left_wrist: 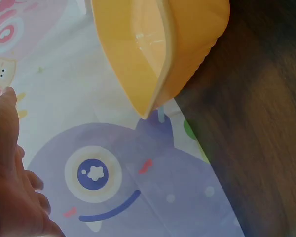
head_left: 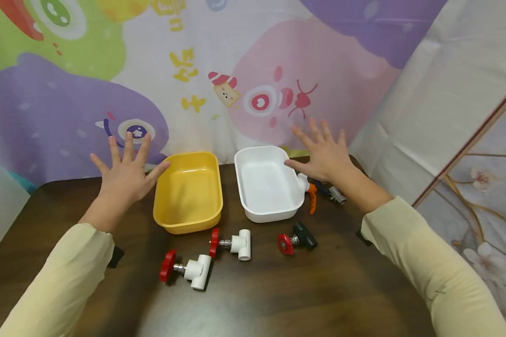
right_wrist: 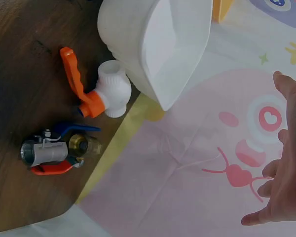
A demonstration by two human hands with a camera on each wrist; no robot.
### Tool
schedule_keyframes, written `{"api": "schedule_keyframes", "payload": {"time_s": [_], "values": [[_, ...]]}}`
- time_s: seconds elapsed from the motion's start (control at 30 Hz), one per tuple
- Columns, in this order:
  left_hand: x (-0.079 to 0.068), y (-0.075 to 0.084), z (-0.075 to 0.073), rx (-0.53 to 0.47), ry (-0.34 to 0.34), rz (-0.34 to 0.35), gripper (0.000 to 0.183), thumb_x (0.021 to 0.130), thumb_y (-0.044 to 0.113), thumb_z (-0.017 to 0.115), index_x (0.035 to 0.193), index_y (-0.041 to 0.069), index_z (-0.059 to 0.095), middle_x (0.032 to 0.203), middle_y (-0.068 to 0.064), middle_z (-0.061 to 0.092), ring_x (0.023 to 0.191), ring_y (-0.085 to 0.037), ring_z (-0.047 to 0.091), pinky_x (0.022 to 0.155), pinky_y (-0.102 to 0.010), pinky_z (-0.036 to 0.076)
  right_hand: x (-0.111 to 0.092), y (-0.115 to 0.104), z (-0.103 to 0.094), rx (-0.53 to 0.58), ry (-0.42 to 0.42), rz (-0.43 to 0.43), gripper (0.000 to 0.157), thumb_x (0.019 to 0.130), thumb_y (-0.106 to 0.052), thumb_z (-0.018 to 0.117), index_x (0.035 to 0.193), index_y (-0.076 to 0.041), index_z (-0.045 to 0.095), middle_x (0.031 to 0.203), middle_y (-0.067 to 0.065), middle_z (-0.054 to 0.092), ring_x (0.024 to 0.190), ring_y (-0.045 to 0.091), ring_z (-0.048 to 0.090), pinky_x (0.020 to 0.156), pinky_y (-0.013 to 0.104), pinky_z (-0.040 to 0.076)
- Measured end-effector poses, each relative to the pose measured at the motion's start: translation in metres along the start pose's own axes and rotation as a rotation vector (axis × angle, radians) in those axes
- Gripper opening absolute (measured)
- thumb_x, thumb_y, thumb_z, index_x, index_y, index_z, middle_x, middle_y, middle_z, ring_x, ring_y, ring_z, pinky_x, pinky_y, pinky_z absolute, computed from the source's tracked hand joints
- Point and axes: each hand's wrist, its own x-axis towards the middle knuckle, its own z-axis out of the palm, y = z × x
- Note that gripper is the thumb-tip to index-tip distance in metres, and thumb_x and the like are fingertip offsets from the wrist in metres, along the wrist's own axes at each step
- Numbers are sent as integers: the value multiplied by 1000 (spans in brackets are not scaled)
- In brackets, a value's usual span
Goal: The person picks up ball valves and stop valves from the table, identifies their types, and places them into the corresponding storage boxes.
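Observation:
Both hands are raised with fingers spread, holding nothing. My left hand [head_left: 124, 180] hovers beside the yellow tray [head_left: 188, 222], its thumb overlapping the tray's left edge in the head view. Over the right side of the white tray [head_left: 274, 216], my right hand [head_left: 324, 157] is held up with the thumb across the rim. Two white tee valves with red handwheels, one nearer [head_left: 198, 271] and one farther [head_left: 240, 244], lie in front of the yellow tray. A dark tee valve [head_left: 304, 235] with a red handwheel lies in front of the white one.
Right of the white tray is a white ball valve [right_wrist: 114, 89] with an orange lever. Beside it lie metal valves [right_wrist: 52, 152] with blue and red handles. A cartoon-printed cloth [head_left: 206, 121] hangs behind the brown table [head_left: 253, 299]; a pale curtain borders the right.

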Motion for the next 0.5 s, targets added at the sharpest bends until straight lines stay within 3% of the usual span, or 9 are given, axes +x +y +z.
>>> {"api": "schedule_keyframes", "payload": {"time_s": [0.27,0.5], "values": [[-8,-14,4,-91,-26,-3,89,86,74,22,151,20,-4,153,-30,-2,136,-55,-11,92,-81,-10,-3,4,9,12,11,-32,87,80,-75,40,149,-39,1,158,13,-1,144,40,2,107,71,6],[-12,-19,5,-196,-69,3,81,93,54,40,148,1,13,147,-34,18,133,-55,16,103,-71,16,-9,9,16,69,22,-71,86,80,-71,46,150,-29,19,155,16,20,137,40,27,102,67,27]]}}
